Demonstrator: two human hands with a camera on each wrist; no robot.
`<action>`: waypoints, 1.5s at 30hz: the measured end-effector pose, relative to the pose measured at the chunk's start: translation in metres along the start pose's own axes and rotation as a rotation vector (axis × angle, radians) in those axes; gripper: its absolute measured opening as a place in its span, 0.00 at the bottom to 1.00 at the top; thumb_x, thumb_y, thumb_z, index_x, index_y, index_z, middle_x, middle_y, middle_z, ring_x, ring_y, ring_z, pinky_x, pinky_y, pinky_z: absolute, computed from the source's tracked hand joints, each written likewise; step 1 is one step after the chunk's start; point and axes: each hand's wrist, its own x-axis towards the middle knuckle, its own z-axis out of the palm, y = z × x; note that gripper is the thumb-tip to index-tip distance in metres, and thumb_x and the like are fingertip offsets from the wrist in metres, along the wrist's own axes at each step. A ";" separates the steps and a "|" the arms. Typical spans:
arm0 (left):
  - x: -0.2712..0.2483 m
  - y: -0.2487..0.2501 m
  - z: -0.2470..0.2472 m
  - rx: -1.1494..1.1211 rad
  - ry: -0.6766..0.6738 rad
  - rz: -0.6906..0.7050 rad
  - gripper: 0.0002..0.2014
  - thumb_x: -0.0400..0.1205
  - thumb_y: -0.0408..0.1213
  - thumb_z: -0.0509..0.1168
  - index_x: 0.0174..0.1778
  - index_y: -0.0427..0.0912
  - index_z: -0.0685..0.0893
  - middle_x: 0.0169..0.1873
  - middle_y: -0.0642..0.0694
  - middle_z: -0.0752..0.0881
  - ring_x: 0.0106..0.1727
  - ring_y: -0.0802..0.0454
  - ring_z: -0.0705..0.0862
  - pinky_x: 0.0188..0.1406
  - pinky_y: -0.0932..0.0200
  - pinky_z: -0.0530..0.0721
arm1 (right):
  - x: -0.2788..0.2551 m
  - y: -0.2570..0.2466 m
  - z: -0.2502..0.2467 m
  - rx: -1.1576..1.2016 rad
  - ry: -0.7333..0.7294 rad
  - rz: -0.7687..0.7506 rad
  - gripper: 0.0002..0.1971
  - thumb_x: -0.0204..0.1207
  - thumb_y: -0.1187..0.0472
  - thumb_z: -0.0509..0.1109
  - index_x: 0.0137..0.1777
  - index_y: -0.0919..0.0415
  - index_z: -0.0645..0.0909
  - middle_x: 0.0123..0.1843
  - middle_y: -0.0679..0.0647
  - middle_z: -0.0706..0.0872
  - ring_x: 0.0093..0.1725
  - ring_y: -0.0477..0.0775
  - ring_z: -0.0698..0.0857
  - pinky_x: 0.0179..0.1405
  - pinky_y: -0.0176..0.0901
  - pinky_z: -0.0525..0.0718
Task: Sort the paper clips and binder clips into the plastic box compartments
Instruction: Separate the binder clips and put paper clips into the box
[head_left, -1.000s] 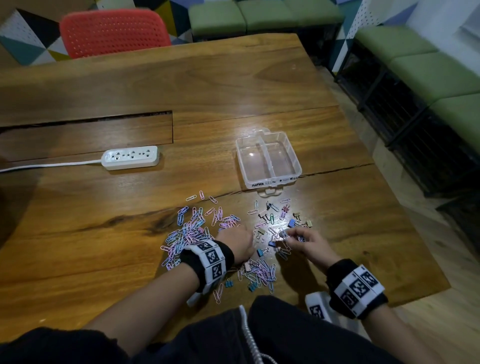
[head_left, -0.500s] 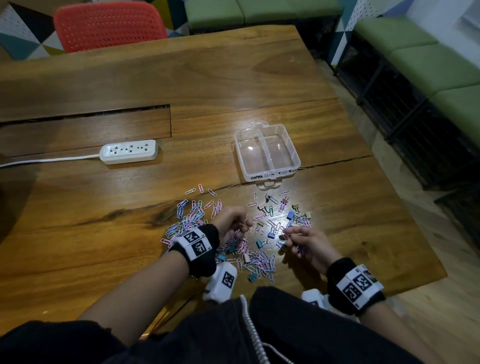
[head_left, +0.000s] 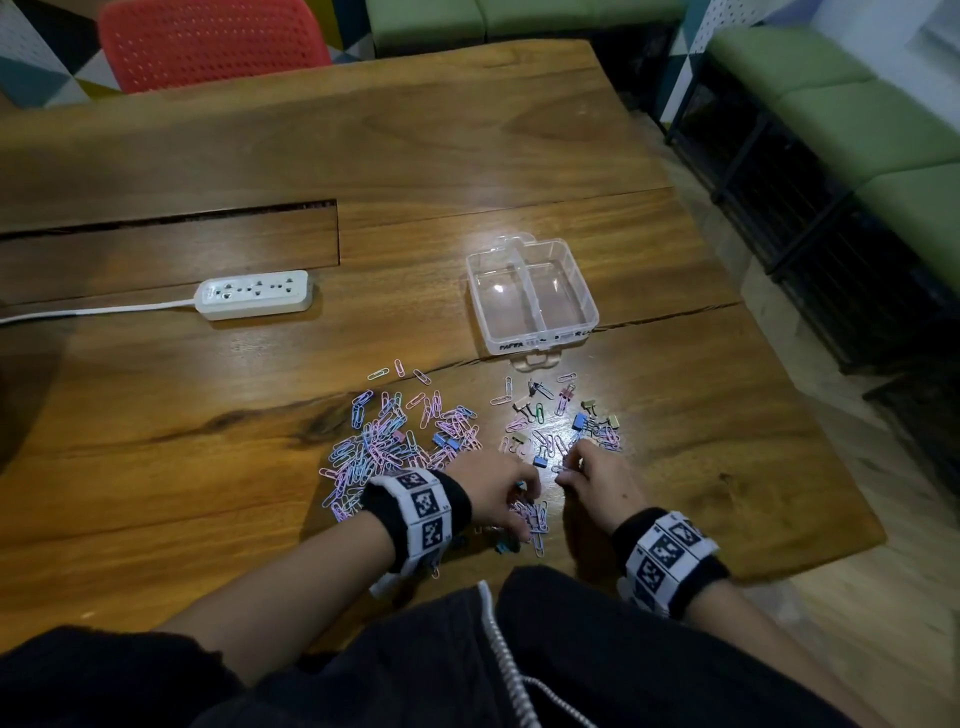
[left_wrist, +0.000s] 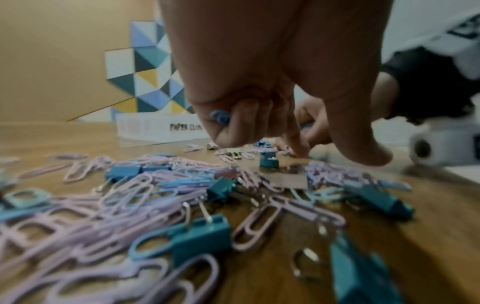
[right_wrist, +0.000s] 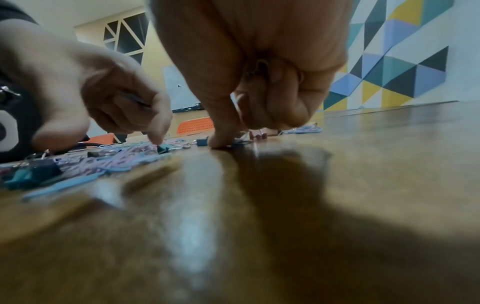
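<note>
My left hand (left_wrist: 259, 82) is curled round a few paper clips (left_wrist: 221, 117) at frame center; right hand (right_wrist: 249, 72) pins one w/ a fingertip. Box (head_left: 532, 296) sits upper right, both compartments bare. Risk: tangled clips drag binder clips (left_wrist: 200, 236) along, so wrong compartment.

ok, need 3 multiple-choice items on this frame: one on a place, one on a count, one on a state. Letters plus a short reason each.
1. Where is the power strip relative to the plastic box?
A. left of it
B. inside it
C. right of it

2. How many compartments does the box have?
A. two
B. four
C. six

3. What is in the box?
A. binder clips
B. paper clips
C. nothing

Key: 1 A, the strip lies far left on the table. 2 A, one divider splits the box. 3 C, both compartments show bare plastic; the clips are all still on the table by the left hand and right hand.
</note>
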 end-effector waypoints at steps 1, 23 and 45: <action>0.001 0.002 0.001 0.095 0.004 0.018 0.23 0.68 0.54 0.72 0.56 0.49 0.78 0.54 0.48 0.83 0.55 0.50 0.80 0.53 0.54 0.79 | 0.001 0.000 0.000 0.019 -0.012 0.008 0.07 0.73 0.55 0.68 0.39 0.54 0.73 0.37 0.48 0.80 0.41 0.53 0.79 0.42 0.44 0.76; -0.006 -0.025 -0.021 -0.957 0.001 -0.255 0.13 0.85 0.47 0.51 0.54 0.42 0.74 0.40 0.46 0.78 0.35 0.49 0.77 0.38 0.59 0.80 | -0.019 -0.003 -0.016 0.965 -0.393 0.361 0.14 0.81 0.57 0.56 0.35 0.58 0.76 0.29 0.51 0.75 0.25 0.46 0.70 0.22 0.33 0.69; -0.002 0.004 -0.006 -0.180 0.085 -0.104 0.09 0.75 0.46 0.69 0.44 0.46 0.83 0.42 0.51 0.85 0.46 0.53 0.82 0.45 0.59 0.80 | -0.020 -0.013 0.010 -0.114 -0.266 -0.104 0.05 0.73 0.67 0.63 0.43 0.57 0.69 0.49 0.56 0.78 0.49 0.56 0.79 0.46 0.42 0.75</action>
